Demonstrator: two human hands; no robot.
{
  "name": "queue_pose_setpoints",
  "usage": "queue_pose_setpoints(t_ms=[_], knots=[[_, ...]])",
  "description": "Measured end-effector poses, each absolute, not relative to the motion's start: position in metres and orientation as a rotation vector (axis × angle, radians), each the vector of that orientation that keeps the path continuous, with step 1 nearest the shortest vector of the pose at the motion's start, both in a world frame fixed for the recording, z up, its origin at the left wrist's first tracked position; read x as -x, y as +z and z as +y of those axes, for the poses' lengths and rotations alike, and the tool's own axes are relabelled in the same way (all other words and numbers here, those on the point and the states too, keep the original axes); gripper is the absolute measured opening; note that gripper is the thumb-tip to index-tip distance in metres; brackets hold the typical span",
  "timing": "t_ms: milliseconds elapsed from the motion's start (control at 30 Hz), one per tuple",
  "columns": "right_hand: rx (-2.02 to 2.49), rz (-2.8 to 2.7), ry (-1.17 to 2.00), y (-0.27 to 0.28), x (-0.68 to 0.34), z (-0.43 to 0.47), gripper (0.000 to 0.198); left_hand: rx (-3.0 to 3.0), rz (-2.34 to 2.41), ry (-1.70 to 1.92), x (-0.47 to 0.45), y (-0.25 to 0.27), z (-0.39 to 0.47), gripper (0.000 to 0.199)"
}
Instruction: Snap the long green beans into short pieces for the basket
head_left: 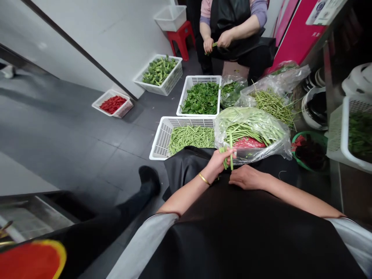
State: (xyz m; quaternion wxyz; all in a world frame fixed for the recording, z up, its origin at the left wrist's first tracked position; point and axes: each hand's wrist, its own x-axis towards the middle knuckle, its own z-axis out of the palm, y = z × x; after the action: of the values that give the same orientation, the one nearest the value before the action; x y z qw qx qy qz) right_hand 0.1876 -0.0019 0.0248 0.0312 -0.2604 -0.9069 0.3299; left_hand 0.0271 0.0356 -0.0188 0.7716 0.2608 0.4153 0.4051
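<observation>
My left hand [216,162] is closed around a few green beans [225,158], with one longer bean standing upright through its fingers. Close by on the right, my right hand [247,177] has its fingers curled together at the lower end of that longer bean. Whatever is between those fingertips is hidden. Just beyond my hands lies a clear plastic bag [252,116] of long green beans, with something red inside it. To its left, a white basket [158,141] holds short pieces of bean.
White baskets of leafy greens [200,97], cut green stalks [159,70] and red peppers [112,104] stand on the floor. Opposite sits a co-worker [232,27], hands on a green stem. Bagged vegetables [273,102] and a green basin [309,151] are at right.
</observation>
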Motion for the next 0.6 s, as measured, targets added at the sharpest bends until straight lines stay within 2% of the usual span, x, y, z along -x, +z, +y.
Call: queue_pose_setpoints(t_ms=[100,233,300,367,467,600], knots=[[0.852,-2.665,1.287,0.036,-0.205,0.01,0.028,-0.52,0.828,0.801,-0.018,-0.025,0.04,0.038],[1.252,-1.897,1.684,0.025,-0.228,0.041,0.051,-0.64,0.734,0.591,-0.017,-0.03,0.035,0.041],[1.27,-1.439,1.642,0.016,-0.224,0.049,0.049,-0.677,0.73,0.564,-0.02,-0.031,0.033,0.041],[1.241,-1.208,1.491,0.01,-0.214,0.046,0.041,-0.618,0.793,0.679,-0.02,-0.031,0.037,0.04],[1.246,-1.174,1.311,0.004,-0.196,0.032,0.034,-0.393,0.975,0.965,-0.014,-0.031,0.047,0.039],[1.266,-1.359,1.438,-0.011,-0.186,0.022,0.042,-0.472,1.056,1.03,-0.015,-0.031,0.05,0.042]])
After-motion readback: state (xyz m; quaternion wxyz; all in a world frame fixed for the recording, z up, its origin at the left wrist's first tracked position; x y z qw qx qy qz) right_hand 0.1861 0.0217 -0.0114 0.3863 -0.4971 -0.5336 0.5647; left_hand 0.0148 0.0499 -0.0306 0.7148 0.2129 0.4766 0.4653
